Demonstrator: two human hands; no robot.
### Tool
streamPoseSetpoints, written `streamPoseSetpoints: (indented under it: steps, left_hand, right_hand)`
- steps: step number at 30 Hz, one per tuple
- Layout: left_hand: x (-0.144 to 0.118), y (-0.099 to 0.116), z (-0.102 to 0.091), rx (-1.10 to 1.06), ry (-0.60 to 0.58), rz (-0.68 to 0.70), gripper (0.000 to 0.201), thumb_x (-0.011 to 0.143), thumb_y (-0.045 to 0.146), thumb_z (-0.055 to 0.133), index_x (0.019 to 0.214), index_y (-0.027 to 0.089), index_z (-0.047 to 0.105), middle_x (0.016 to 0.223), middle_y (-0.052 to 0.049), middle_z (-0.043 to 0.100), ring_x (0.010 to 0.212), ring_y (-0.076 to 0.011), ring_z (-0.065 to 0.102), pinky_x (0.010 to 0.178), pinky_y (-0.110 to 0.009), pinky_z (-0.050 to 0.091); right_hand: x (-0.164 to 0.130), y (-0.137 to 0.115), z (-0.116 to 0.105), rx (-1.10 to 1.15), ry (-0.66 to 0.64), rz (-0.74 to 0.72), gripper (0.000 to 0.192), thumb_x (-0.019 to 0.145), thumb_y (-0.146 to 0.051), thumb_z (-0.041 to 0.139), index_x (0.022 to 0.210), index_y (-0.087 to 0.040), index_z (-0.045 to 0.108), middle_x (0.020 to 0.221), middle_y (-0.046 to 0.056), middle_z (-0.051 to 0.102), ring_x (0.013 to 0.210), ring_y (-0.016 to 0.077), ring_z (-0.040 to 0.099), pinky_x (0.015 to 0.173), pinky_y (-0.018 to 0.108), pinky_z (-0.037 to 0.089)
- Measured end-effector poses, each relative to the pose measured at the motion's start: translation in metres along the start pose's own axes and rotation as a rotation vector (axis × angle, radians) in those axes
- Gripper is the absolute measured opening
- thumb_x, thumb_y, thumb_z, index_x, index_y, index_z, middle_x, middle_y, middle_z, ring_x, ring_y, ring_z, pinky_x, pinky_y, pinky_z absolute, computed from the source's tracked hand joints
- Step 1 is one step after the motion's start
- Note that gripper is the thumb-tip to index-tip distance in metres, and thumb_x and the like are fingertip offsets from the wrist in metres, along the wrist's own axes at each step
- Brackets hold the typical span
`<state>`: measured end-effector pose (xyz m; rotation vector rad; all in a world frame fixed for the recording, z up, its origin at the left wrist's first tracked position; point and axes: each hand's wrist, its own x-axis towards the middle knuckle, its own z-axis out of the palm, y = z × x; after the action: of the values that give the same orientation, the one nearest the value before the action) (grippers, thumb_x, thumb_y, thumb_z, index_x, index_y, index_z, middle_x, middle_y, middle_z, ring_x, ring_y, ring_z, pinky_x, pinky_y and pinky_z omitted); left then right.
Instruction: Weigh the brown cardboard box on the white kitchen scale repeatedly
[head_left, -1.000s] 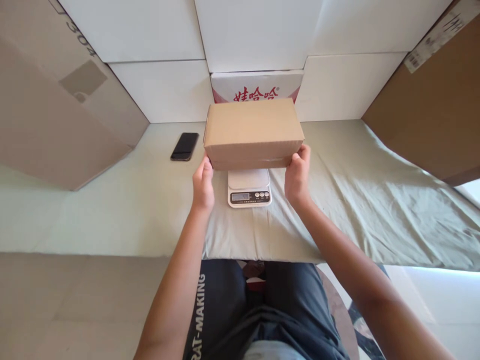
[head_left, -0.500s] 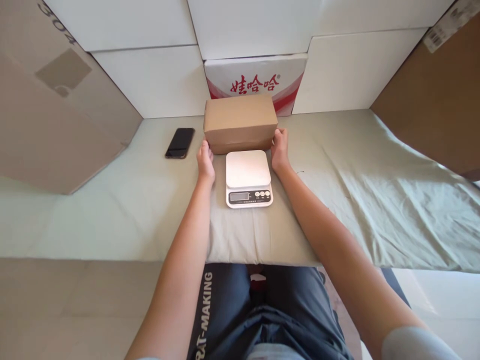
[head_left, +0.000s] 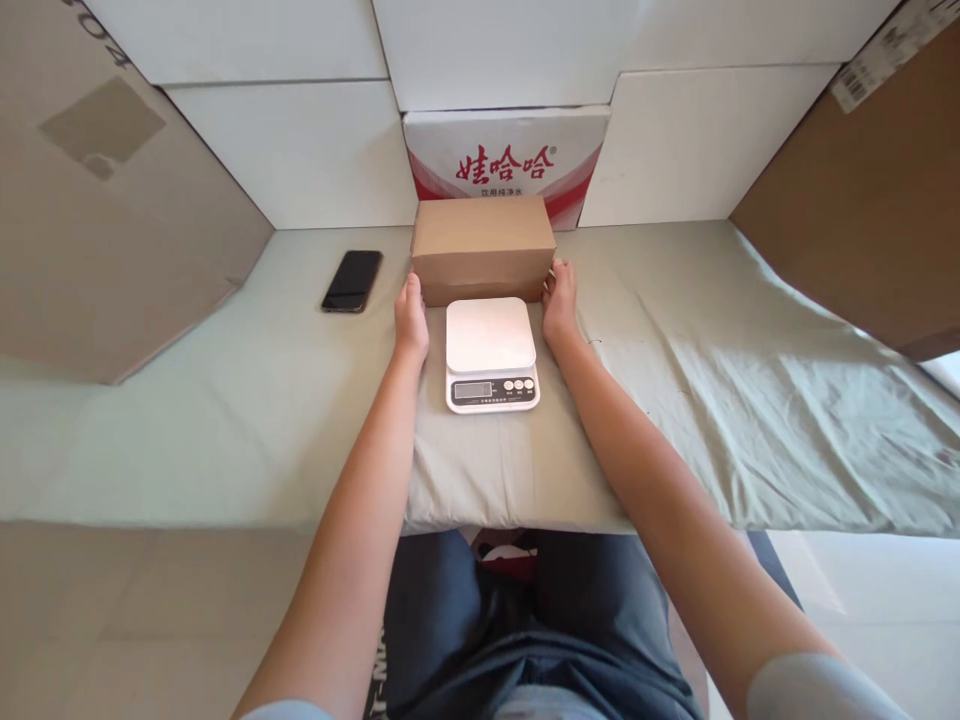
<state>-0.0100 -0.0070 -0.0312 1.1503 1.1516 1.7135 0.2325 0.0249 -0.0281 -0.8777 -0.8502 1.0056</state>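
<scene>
A plain brown cardboard box (head_left: 482, 247) rests on the pale green cloth (head_left: 697, 370), just behind a white kitchen scale (head_left: 492, 352) whose platform is bare. My left hand (head_left: 411, 319) presses against the box's lower left end. My right hand (head_left: 560, 302) presses against its lower right end. Both hands hold the box between them, fingers curled at its bottom corners. The scale's small display and three buttons face me.
A black phone (head_left: 352, 280) lies on the cloth left of the box. A white carton with red lettering (head_left: 507, 159) stands behind the box among white panels. Large brown cartons lean at the left (head_left: 105, 200) and right (head_left: 862, 200). My dark trousers show below the table edge.
The box has gone from above the scale to the cloth behind it, away from me. Both hands moved with it and stay at its ends. The scale's platform is now uncovered.
</scene>
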Motion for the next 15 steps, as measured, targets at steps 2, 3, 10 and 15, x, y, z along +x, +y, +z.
streamPoseSetpoints:
  steps: [2,3,10,15]
  left_hand:
    - [-0.001,0.001,0.001,0.004,-0.009,0.020,0.079,0.092,0.084,0.051,0.133,0.020,0.071,0.152,-0.016,0.067,0.156,-0.0307,0.052,0.132,-0.046,0.036]
    - [-0.001,0.002,0.001,0.005,-0.012,0.030,0.080,0.092,0.085,0.051,0.136,0.021,0.071,0.155,-0.015,0.066,0.157,-0.0304,0.051,0.132,-0.045,0.036]
    - [-0.001,0.005,0.000,0.003,0.009,0.006,0.090,0.090,0.087,0.052,0.147,0.019,0.066,0.164,-0.016,0.058,0.160,-0.0284,0.047,0.133,-0.040,0.035]
    - [-0.004,0.007,0.003,-0.017,0.017,-0.011,0.085,0.094,0.083,0.049,0.146,0.018,0.066,0.160,-0.016,0.062,0.157,-0.0277,0.052,0.130,-0.039,0.039]
  right_hand:
    - [-0.002,-0.002,0.001,-0.015,0.005,0.005,0.028,0.095,-0.056,0.061,0.091,-0.030,0.050,0.095,-0.004,0.065,0.093,0.0153,0.067,0.083,0.028,0.059]
    - [-0.002,-0.003,0.000,-0.021,0.002,0.005,0.029,0.095,-0.057,0.060,0.091,-0.030,0.051,0.096,-0.003,0.066,0.094,0.0160,0.068,0.084,0.030,0.060]
    - [-0.003,0.003,-0.012,-0.100,0.006,-0.039,0.042,0.093,-0.066,0.057,0.112,-0.029,0.062,0.129,0.004,0.071,0.126,0.0218,0.069,0.111,0.043,0.058]
    - [-0.010,0.009,-0.021,-0.200,-0.084,-0.111,0.057,0.095,-0.071,0.052,0.131,-0.029,0.066,0.144,0.005,0.071,0.145,0.0243,0.060,0.128,0.053,0.047]
